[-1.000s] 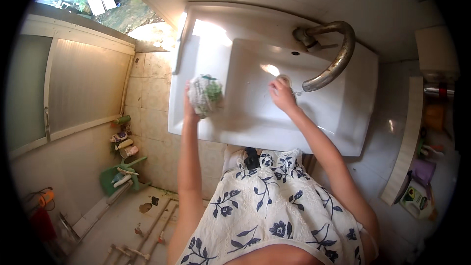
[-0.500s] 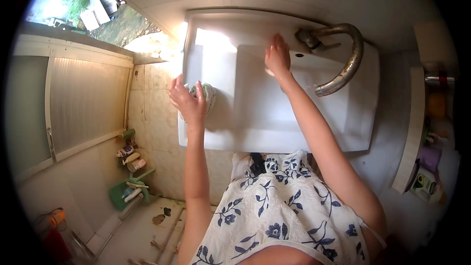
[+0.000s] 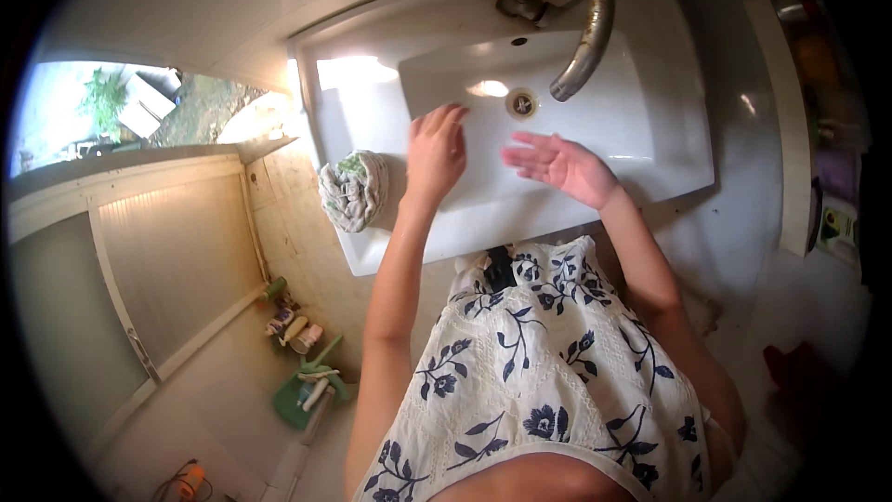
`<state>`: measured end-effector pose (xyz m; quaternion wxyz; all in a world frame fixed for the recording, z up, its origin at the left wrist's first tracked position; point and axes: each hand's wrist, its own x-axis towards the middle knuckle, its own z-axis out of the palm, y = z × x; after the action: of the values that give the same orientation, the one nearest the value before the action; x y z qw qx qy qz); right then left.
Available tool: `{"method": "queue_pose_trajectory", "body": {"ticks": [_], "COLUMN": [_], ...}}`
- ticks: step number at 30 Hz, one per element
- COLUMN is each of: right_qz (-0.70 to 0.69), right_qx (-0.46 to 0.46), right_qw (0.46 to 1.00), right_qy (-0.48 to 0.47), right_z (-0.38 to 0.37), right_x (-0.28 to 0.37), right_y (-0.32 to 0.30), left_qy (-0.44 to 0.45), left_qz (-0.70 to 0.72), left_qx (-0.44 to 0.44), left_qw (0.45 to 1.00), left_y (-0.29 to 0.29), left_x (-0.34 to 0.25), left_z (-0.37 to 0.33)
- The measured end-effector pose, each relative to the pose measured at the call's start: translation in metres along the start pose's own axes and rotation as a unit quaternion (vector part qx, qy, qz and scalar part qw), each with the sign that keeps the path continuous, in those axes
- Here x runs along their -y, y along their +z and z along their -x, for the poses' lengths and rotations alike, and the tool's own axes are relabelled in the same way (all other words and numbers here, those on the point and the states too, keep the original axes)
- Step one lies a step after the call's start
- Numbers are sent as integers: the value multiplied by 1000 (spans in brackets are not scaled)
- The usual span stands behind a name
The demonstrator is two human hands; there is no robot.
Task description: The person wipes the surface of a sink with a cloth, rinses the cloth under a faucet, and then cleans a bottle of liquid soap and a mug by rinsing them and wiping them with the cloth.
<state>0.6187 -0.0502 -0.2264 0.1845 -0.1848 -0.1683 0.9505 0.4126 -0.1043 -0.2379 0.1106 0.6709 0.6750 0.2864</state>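
Over the white sink (image 3: 520, 214), both of my hands are raised and apart from each other. My left hand (image 3: 437, 156) has its back showing and its fingers loosely bent; nothing shows in it. Palm up and fingers apart, my right hand (image 3: 562, 167) is empty, near the front of the basin. A bundled white and green cloth (image 3: 354, 191) rests on the sink's left ledge, beside my left wrist and touched by neither hand. Behind my hands is the round drain (image 3: 522, 103). A small bright patch lies left of it; whether it is soap or light I cannot tell.
A curved, worn metal faucet (image 3: 595, 33) arches over the basin from the back, with no water visibly flowing. Low on the left, bottles (image 3: 295, 329) and a green plastic stool (image 3: 295, 400) stand by a sliding door (image 3: 177, 251). A shelf edge (image 3: 780, 130) runs along the right.
My left hand has left the cloth and moved right over the basin. My right hand has come nearer from the back, turning palm up. The view has shifted and tilted.
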Motion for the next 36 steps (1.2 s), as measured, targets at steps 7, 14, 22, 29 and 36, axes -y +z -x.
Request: {"method": "queue_pose_trajectory", "body": {"ticks": [7, 14, 22, 29, 36], "right_qz": [263, 277, 249, 600, 659], "right_qx": [-153, -397, -397, -359, -400], "right_qw": [952, 868, 872, 625, 521], "right_qy": [-42, -108, -144, -347, -367], "right_z": [63, 154, 194, 86, 65], "right_x": [-52, -70, -118, -57, -67], "right_y": [-26, -38, -68, -64, -82], "left_qy": [-42, 46, 149, -302, -346], "left_qz": [-66, -172, -213, 599, 668], "left_qx": [133, 177, 444, 348, 490], "left_qw": [988, 968, 857, 655, 440], "left_y": [95, 96, 92, 95, 103], "left_x": [78, 49, 31, -85, -103], "left_z": [-77, -74, -95, -25, 0]}}
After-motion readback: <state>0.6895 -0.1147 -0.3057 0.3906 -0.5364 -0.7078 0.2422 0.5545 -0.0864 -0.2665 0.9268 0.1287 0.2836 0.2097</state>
